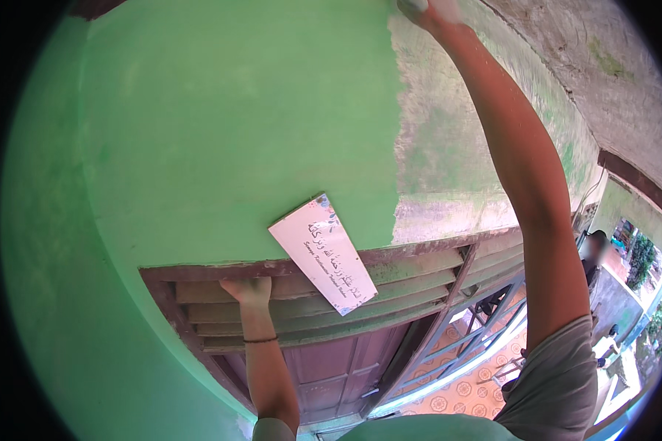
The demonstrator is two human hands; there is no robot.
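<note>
My left hand (248,289) reaches up to the slatted wooden vent (412,294) above a brown door (346,364). It grips a vent slat (206,292) just under the brown top frame, its fingertips hidden in the gap. My right arm stretches high to the wall, and my right hand (435,16) is partly cut off by the upper edge. A small greyish thing shows at that hand, too cropped to name, and its fingers are blurred. Nearby, the wall changes from fresh green paint (243,132) to a worn, patchy whitish area (449,140).
A white sign (322,253) with floral corners hangs tilted across the vent's top frame. The rough grey ceiling (588,59) slopes at upper right. Below right are a window (463,338) and orange patterned floor tiles (449,393). A person in a dark hat (597,237) is farther off right.
</note>
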